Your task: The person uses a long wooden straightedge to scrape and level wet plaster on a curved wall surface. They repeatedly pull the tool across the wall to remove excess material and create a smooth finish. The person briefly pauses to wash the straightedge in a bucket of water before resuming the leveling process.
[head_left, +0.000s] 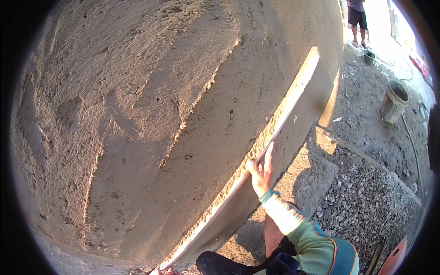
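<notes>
A long, pale straightedge (286, 107) lies slantwise against a wall of wet grey plaster (220, 123), with mortar gathered along its upper edge. My right hand (261, 176) grips it near the middle, thumb on one side and fingers stretched along the other. At the lower edge of the picture, my left hand (163, 272) holds the near end; only part of its fingers shows. Above the straightedge the plaster is rough, with raised ridges (201, 98). Below it, the wall surface looks smoother and lies in shadow.
Gravel (362, 201) lies right of my arm, beside a concrete strip (316, 181). Farther off are a dirty bucket (395, 101), a hose (415, 151) and a small dark pail (369, 57). A person (357, 20) stands at the far right. A reddish object (394, 259) is at lower right.
</notes>
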A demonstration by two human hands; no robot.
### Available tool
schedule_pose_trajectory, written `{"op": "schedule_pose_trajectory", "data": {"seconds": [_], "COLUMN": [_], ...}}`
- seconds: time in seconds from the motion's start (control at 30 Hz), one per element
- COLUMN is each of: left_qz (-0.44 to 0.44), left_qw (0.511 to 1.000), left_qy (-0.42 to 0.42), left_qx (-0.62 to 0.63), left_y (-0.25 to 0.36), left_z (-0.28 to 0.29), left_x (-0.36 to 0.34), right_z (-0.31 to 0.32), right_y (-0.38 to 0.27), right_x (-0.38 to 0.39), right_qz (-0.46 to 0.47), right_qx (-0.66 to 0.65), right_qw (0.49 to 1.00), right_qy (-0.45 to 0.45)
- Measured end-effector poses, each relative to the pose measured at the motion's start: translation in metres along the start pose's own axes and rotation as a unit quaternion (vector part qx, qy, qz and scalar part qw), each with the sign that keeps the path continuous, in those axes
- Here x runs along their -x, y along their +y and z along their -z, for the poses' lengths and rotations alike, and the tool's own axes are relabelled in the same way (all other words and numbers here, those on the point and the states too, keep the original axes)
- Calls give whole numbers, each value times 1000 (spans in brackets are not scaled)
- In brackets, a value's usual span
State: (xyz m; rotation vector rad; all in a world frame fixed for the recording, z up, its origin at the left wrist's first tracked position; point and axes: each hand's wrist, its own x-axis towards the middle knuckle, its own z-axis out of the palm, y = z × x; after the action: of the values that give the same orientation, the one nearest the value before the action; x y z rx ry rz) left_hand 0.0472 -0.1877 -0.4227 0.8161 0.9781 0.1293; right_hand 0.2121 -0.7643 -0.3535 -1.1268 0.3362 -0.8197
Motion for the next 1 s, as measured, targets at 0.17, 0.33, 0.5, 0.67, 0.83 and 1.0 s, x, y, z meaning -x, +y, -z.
{"op": "schedule_pose_trajectory", "data": {"seconds": [0.17, 0.33, 0.5, 0.67, 0.83, 1.0], "left_qz": [62, 24, 9, -21, -25, 52], "left_qw": [968, 975, 974, 996, 998, 988], "left_qy": [-243, -221, -223, -80, -47, -142], "left_qx": [1, 13, 37, 15, -26, 46], "left_y": [-27, -89, -106, -64, -39, -79], "left_z": [-37, -131, -139, -38, 1, -95], "left_x": [14, 75, 63, -7, -27, 39], "right_z": [21, 31, 30, 2, -5, 8], "right_y": [-24, -124, -148, -80, -32, -126], "right_x": [-72, -196, -212, -97, -32, -153], "right_qz": [207, 202, 171, 181, 184, 255], "right_qx": [181, 38, 19, 76, 129, 113], "right_qw": [961, 978, 985, 981, 974, 960], "right_qy": [18, 16, 8, 9, -12, -33]}}
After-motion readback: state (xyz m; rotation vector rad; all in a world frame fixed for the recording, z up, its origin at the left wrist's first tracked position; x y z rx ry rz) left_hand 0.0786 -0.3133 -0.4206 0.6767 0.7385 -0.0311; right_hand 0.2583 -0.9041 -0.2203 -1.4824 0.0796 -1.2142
